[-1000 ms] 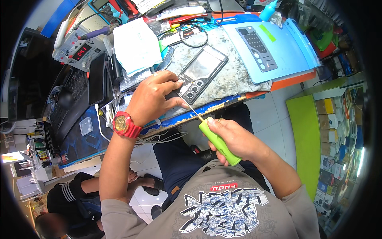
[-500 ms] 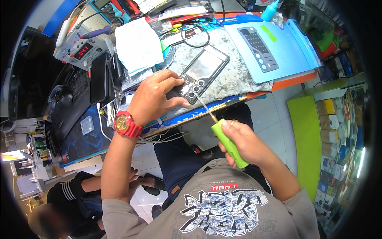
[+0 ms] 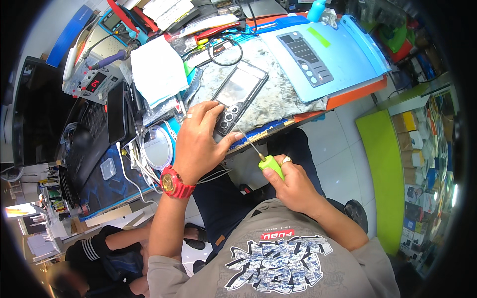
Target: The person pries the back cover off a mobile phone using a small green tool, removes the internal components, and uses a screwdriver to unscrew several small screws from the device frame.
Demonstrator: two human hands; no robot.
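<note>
An opened phone (image 3: 241, 85), its inside exposed and three round camera rings near its lower end, lies tilted on the stained work mat (image 3: 283, 94) at the bench's front edge. My left hand (image 3: 201, 136), with a red watch at the wrist, grips that lower end, fingers on its left side and thumb at the near corner. In my right hand (image 3: 293, 181) is a screwdriver (image 3: 271, 166) with a green handle. Its thin shaft points up and left to the phone's near end beside my left thumb. Whether the tip touches the phone I cannot tell.
A blue plastic folder (image 3: 343, 59) lies right of the mat, a white sheet (image 3: 156, 69) left of it. A power supply (image 3: 94, 82), a dark phone (image 3: 117, 111) and white cables (image 3: 144, 159) crowd the left. Another person's arm (image 3: 126, 238) shows at lower left.
My right hand has wrapped further around the screwdriver's handle and moved left, covering more of it. My left hand's thumb has come nearer the shaft. The whole view has shifted slightly.
</note>
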